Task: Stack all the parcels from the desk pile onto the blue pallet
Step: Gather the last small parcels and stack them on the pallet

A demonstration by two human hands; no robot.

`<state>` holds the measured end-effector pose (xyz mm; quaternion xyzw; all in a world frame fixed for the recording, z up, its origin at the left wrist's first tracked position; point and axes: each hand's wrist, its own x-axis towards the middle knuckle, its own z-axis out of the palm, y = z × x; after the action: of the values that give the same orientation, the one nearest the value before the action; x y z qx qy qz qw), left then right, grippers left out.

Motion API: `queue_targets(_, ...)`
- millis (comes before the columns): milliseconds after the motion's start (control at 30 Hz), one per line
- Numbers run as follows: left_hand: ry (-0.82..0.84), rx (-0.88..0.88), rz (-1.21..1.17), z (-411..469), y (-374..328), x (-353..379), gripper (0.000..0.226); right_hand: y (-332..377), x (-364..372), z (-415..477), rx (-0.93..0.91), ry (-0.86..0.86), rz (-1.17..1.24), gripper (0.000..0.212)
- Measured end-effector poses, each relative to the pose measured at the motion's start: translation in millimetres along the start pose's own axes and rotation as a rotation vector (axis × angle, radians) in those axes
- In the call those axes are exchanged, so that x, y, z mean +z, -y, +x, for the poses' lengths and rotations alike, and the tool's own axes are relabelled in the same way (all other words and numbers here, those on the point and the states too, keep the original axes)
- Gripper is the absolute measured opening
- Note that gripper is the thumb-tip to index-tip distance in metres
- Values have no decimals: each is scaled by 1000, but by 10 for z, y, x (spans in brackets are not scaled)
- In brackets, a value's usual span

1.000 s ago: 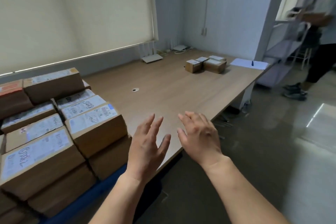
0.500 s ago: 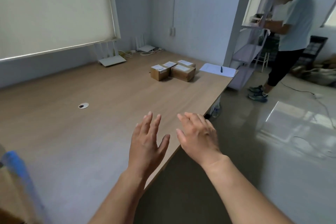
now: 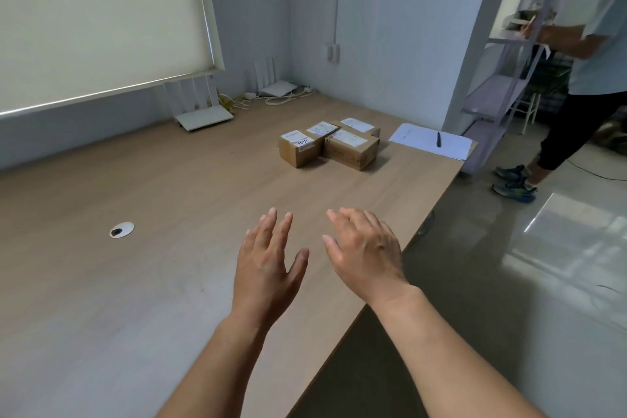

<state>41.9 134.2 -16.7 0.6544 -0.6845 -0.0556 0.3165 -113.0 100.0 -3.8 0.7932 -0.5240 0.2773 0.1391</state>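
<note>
i look down on a wide wooden desk (image 3: 169, 197) that fills most of the view. my left hand (image 3: 268, 268) and right hand (image 3: 366, 254) are held out over the desk's near right part. their backs are up and the fingers are straight and a little spread, holding nothing. the hands are side by side with a narrow gap between them, not touching. the right hand is above the desk's right edge, and the left is further in over the wood. i cannot tell whether either one touches the desk top.

the parcels (image 3: 329, 144) sit on the desk's far right part, well beyond the hands. they are four small brown cardboard boxes with white labels on top. they are pressed together in one low cluster, two in front and two behind. just right of them, at the desk's far right corner, lies a white paper (image 3: 417, 141) with a dark pen (image 3: 438, 139) on it.

toward the desk's left side is a small round cable hole (image 3: 121, 230). along the desk's back edge lie two white routers (image 3: 203, 115) with upright antennas. a pale blind (image 3: 95, 10) hangs above the desk's back left. off the desk's far right corner, a person (image 3: 590, 61) in a light shirt and dark trousers stands at a shelf (image 3: 502, 78).
</note>
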Motion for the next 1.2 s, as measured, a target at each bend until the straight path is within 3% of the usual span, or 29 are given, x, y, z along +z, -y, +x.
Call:
queue_targets(267,-77,-145,111,778,171,516,73,-556,676,799,-103,51,97,37)
queue_targets(600,-99,-368,177,2006,-158,1380,75,-1673,1544,1823,-280,189,219,39)
queue_targets(767,-24,-461,223,2417,-267,1628,62,-2126,1838,2215,-330,257,259,38)
queue_targets(1200,9,-618,207,3198,132,1811,60,-2374,2591,3039,-288,455,322,43)
